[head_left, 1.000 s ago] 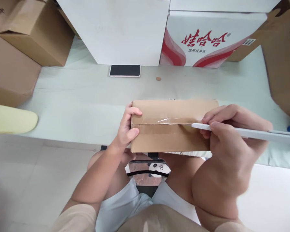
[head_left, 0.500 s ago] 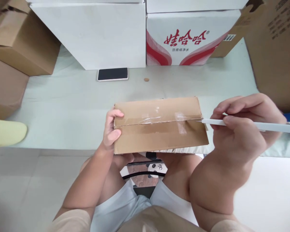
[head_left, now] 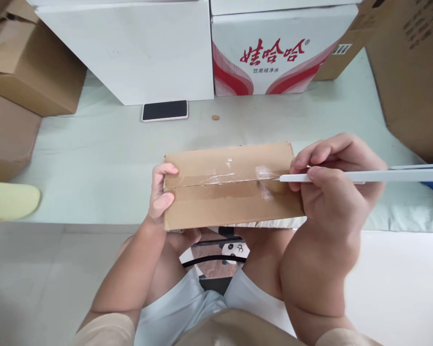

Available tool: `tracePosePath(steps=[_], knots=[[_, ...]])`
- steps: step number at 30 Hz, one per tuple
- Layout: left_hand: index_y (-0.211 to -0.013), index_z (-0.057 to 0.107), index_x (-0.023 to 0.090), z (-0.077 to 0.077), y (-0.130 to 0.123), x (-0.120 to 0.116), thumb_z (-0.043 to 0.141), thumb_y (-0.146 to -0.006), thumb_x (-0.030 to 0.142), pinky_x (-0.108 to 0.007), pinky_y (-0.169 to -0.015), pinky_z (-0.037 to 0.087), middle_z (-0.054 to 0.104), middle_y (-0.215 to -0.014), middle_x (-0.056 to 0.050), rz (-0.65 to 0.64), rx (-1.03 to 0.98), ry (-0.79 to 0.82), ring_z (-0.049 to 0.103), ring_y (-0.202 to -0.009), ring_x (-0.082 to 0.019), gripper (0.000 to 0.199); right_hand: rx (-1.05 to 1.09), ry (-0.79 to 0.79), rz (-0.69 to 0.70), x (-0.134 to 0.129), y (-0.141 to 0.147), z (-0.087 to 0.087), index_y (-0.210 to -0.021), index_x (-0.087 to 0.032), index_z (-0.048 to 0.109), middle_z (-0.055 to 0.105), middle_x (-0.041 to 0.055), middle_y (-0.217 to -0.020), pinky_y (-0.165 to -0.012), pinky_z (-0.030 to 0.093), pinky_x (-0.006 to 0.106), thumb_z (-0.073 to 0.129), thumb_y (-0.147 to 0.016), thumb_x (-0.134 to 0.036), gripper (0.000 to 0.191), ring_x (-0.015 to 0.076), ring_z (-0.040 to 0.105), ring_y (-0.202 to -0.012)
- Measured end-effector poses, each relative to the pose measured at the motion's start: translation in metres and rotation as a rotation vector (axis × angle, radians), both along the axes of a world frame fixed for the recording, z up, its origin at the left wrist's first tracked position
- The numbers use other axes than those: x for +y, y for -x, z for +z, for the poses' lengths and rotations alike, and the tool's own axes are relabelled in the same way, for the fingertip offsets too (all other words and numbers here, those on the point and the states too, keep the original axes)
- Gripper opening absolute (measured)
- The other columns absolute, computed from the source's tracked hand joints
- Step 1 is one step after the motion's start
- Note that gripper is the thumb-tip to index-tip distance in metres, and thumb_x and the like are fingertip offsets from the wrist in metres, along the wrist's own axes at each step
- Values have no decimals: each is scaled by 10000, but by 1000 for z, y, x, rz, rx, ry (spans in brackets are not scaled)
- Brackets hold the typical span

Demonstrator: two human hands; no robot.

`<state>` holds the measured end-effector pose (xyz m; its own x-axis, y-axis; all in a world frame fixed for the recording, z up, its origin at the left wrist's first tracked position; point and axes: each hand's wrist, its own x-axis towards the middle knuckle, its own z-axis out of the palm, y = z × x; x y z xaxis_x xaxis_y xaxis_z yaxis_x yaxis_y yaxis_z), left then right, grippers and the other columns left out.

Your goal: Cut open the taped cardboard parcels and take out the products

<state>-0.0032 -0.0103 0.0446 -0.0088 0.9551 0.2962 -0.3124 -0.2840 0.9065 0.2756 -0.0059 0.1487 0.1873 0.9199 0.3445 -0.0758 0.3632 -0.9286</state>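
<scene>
A brown cardboard box (head_left: 209,206) is held above my lap, its taped seam facing up. My left hand (head_left: 161,192) grips its left end, thumb and fingertip over the edge and the other fingers hidden. In my right hand (head_left: 332,182) a slim white knife (head_left: 368,176) is pinched between thumb and fingers, and its thin tip points left onto the seam near the box's right end. Clear tape (head_left: 264,181) crosses the seam there and looks wrinkled. The fingers of my right hand overlap the box's right end.
Beyond the box, a phone (head_left: 165,110) and a small brown disc (head_left: 215,117) lie on the pale green cloth (head_left: 104,158). White boxes (head_left: 130,53) and a red-and-white printed box (head_left: 270,57) stand behind. Cartons (head_left: 46,72) flank the left; a yellow roll-like thing (head_left: 10,201) lies nearby.
My right hand has moved left with the knife, bringing its tip from the box's right edge further in along the seam. My left hand keeps its hold on the box.
</scene>
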Motion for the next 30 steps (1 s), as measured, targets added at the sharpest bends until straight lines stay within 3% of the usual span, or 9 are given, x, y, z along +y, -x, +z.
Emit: tracePosePath(steps=[6,11,15,21,30], knots=[[-1053,644,264,2,-2,1,821,-771,439,-364,-710,578,663,-1073,-49,-37,-45,-43,657,-899,-234,376,64,60,15,2,2,1,-774,-224,616,638,-27,-671,-420,397,234,585,-697,-54,189,121,566,-569],[-1078,663,262,8,-8,-4,811,-805,429,-374,-799,590,684,-1106,-42,5,-60,-43,685,-964,-240,352,94,79,8,5,0,-1,-781,-238,589,610,-43,-653,-430,429,218,603,-701,-72,185,113,555,-555],[-1060,670,283,10,-7,-8,828,-777,450,-361,-773,600,677,-1105,-30,18,-45,36,687,-946,-230,365,78,125,13,5,-1,-2,-801,-234,612,630,-37,-665,-411,427,205,606,-695,-90,179,111,563,-553],[-1066,668,331,12,-9,-8,791,-792,479,-442,-803,632,668,-1134,-40,20,-18,32,688,-1010,-272,336,90,116,7,5,-1,-3,-809,-243,617,638,-39,-669,-423,439,221,599,-713,-93,179,118,562,-560],[-1077,696,363,13,-14,-6,756,-809,499,-452,-828,631,682,-1135,-28,41,4,1,677,-1014,-271,307,77,130,8,3,0,-3,-830,-256,622,636,-33,-689,-430,423,240,597,-729,-59,223,130,567,-588]])
